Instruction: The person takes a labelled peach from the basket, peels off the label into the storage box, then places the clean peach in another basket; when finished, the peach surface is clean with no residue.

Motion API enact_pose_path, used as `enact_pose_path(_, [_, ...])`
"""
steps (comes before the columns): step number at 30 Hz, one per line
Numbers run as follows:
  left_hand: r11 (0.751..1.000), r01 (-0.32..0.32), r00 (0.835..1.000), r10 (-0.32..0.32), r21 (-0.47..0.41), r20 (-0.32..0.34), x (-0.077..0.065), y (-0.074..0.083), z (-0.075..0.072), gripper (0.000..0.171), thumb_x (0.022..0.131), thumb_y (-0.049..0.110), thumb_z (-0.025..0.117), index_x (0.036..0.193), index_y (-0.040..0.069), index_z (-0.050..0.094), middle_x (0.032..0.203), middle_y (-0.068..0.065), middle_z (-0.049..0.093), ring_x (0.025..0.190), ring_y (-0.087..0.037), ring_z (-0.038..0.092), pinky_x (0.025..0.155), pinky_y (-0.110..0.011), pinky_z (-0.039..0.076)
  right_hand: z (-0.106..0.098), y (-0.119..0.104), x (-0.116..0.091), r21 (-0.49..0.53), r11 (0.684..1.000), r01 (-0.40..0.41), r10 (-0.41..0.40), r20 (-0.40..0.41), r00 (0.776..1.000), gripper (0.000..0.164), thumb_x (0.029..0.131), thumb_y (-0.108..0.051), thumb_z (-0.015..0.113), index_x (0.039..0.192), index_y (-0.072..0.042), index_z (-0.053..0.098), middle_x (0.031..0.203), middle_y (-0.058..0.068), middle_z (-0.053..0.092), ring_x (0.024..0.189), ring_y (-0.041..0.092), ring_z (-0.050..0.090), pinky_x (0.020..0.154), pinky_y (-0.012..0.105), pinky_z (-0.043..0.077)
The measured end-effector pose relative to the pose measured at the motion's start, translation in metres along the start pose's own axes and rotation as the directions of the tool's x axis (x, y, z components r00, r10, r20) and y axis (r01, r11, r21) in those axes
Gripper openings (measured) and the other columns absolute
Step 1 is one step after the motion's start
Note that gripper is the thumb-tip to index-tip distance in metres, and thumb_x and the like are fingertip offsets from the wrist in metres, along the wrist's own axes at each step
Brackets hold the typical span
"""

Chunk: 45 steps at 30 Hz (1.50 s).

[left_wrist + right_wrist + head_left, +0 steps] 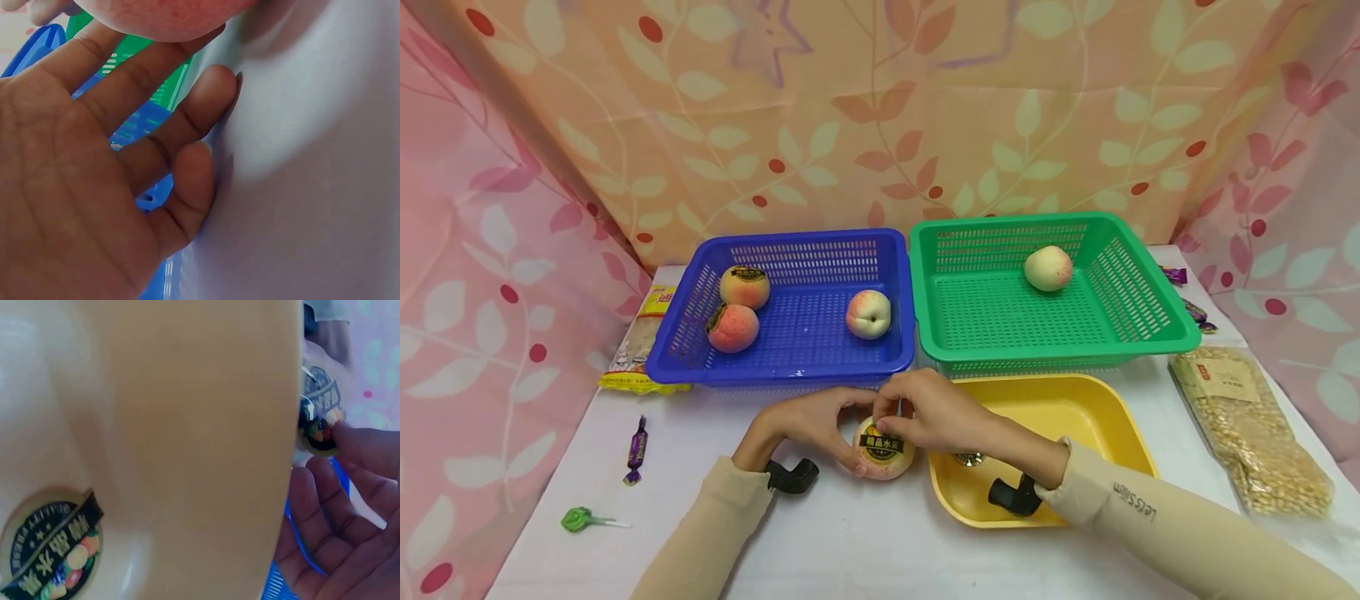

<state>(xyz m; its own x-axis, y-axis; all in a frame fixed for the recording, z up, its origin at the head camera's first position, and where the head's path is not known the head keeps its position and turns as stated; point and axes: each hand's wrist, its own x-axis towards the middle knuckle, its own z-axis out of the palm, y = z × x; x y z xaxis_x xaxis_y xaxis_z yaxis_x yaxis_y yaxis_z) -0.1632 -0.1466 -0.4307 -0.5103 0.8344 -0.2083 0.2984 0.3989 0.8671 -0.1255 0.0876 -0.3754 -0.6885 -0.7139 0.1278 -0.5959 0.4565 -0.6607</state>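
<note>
A peach (889, 472) with a round black-and-gold fruit sticker (882, 444) on it is at the front middle of the table. My left hand (808, 423) grips the peach from the left, thumb at its near side; the left wrist view shows its pink underside (169, 19) against the fingers, with the lower fingers loosely bent below. From the right my right hand (934, 410) reaches over and pinches the sticker's upper edge between thumb and index finger. In the right wrist view the thumb (362, 447) lies right at that sticker, the other fingers curled beneath.
Behind stand a blue basket (805, 367) with several peaches and a green basket (977, 321) with one. A yellow tray (1105, 417) holding another sticker (53, 547) lies under my right forearm. Sweets (637, 450), a lollipop (577, 519) and bags (1255, 433) lie at the sides.
</note>
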Motion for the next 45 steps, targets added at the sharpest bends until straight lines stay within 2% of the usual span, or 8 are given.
enact_pose_path(6, [1.0, 0.007, 1.0, -0.007, -0.001, 0.025, 0.002, 0.001, -0.002, 0.069, 0.07, 0.026, 0.092, 0.132, 0.021, 0.063, 0.125, 0.008, 0.064, 0.116, -0.012, 0.055, 0.107, -0.032, 0.045, -0.014, 0.001, -0.007, 0.113, 0.993, 0.044, -0.043, -0.012, 0.999, 0.005, 0.095, -0.011, 0.071, 0.093, -0.015, 0.074, 0.088, -0.005, 0.074, 0.083, 0.003, 0.062, 0.076, 0.026, 0.057])
enact_pose_path(11, [1.0, 0.003, 1.0, -0.004, 0.012, 0.028, 0.002, -0.002, -0.004, 0.059, 0.07, 0.029, 0.091, 0.123, 0.024, 0.065, 0.112, 0.007, 0.064, 0.102, -0.011, 0.054, 0.09, -0.029, 0.046, -0.032, 0.008, -0.018, 0.18, 0.984, 0.02, -0.021, 0.004, 1.0, 0.005, 0.097, -0.01, 0.069, 0.1, -0.012, 0.073, 0.087, -0.002, 0.074, 0.079, 0.005, 0.065, 0.071, 0.026, 0.058])
enact_pose_path(17, [1.0, 0.005, 1.0, -0.005, -0.023, 0.025, -0.002, -0.005, -0.005, 0.058, 0.071, 0.028, 0.09, 0.124, 0.024, 0.066, 0.118, 0.007, 0.067, 0.111, -0.013, 0.058, 0.094, -0.032, 0.048, -0.05, 0.028, -0.04, 0.216, 0.976, -0.037, 0.019, 0.082, 0.996, 0.025, 0.098, -0.014, 0.069, 0.123, -0.011, 0.071, 0.091, -0.004, 0.074, 0.076, 0.007, 0.064, 0.066, 0.026, 0.055])
enact_pose_path(20, [0.999, 0.013, 1.0, -0.012, -0.037, 0.029, -0.003, -0.006, -0.005, 0.058, 0.072, 0.028, 0.09, 0.124, 0.024, 0.066, 0.12, 0.006, 0.067, 0.113, -0.015, 0.058, 0.096, -0.033, 0.048, -0.054, 0.041, -0.053, 0.232, 0.972, -0.045, 0.011, 0.146, 0.989, 0.029, 0.098, -0.014, 0.068, 0.127, -0.013, 0.071, 0.088, -0.004, 0.072, 0.076, 0.009, 0.062, 0.066, 0.023, 0.053])
enact_pose_path(26, [0.998, 0.019, 0.999, -0.018, -0.051, 0.027, -0.006, -0.005, -0.006, 0.058, 0.073, 0.027, 0.089, 0.125, 0.022, 0.065, 0.122, 0.005, 0.067, 0.115, -0.016, 0.058, 0.099, -0.03, 0.046, -0.054, 0.06, -0.067, 0.261, 0.958, -0.117, 0.036, 0.297, 0.954, 0.023, 0.099, -0.009, 0.064, 0.12, -0.014, 0.074, 0.087, 0.0, 0.07, 0.075, 0.022, 0.063, 0.07, 0.022, 0.054])
enact_pose_path(30, [0.999, 0.019, 1.0, -0.018, -0.047, 0.025, -0.007, -0.004, -0.006, 0.059, 0.072, 0.027, 0.089, 0.126, 0.022, 0.065, 0.122, 0.005, 0.067, 0.115, -0.015, 0.058, 0.1, -0.029, 0.046, -0.05, 0.065, -0.069, 0.279, 0.949, -0.146, 0.031, 0.38, 0.925, 0.022, 0.099, -0.006, 0.064, 0.117, -0.01, 0.074, 0.085, 0.005, 0.071, 0.072, 0.012, 0.06, 0.067, 0.02, 0.052])
enact_pose_path(40, [0.998, 0.016, 0.999, -0.014, -0.054, 0.036, -0.004, -0.004, -0.005, 0.06, 0.072, 0.025, 0.09, 0.126, 0.021, 0.065, 0.122, 0.004, 0.067, 0.116, -0.016, 0.058, 0.101, -0.029, 0.046, -0.042, 0.067, -0.075, 0.279, 0.939, -0.198, 0.041, 0.483, 0.875, 0.024, 0.096, 0.002, 0.062, 0.115, -0.006, 0.074, 0.083, 0.008, 0.071, 0.068, 0.0, 0.053, 0.062, 0.014, 0.045])
enact_pose_path(45, [0.999, 0.024, 0.999, -0.022, -0.042, 0.043, -0.001, -0.003, -0.006, 0.06, 0.072, 0.027, 0.09, 0.126, 0.022, 0.064, 0.123, 0.005, 0.067, 0.116, -0.016, 0.058, 0.101, -0.031, 0.046, -0.044, 0.065, -0.08, 0.261, 0.937, -0.231, 0.068, 0.512, 0.856, 0.023, 0.095, -0.007, 0.069, 0.118, -0.01, 0.074, 0.085, 0.001, 0.07, 0.068, 0.001, 0.053, 0.062, 0.015, 0.045])
